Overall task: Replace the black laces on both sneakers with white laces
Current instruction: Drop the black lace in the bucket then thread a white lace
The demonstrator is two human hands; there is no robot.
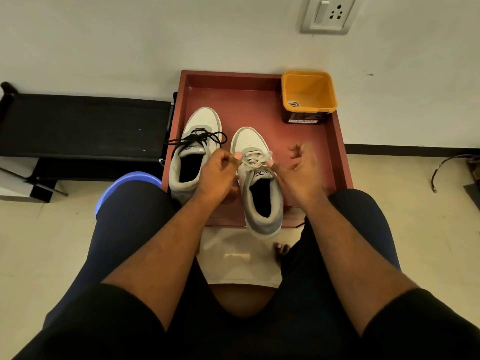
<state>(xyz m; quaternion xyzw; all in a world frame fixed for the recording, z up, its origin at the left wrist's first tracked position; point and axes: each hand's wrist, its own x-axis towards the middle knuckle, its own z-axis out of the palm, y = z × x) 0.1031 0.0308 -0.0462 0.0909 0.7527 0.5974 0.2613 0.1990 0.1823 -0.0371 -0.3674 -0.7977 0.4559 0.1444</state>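
Red-brown tray (335, 141) holds both sneakers side by side, toes toward the wall. Left sneaker (193, 149), white with grey trim, has a black lace (205, 139) loosely tangled over its tongue. Right sneaker (259, 178), same colours, heel hanging over the tray's near edge, carries a white lace (255, 162) through its eyelets. Yellow tub (307, 96) sits in the far right corner. Left hand (220, 172) pinches the white lace with curled fingers; right hand (302, 167) is blurred, thumb and forefinger at the lace's other side, remaining fingers spread.
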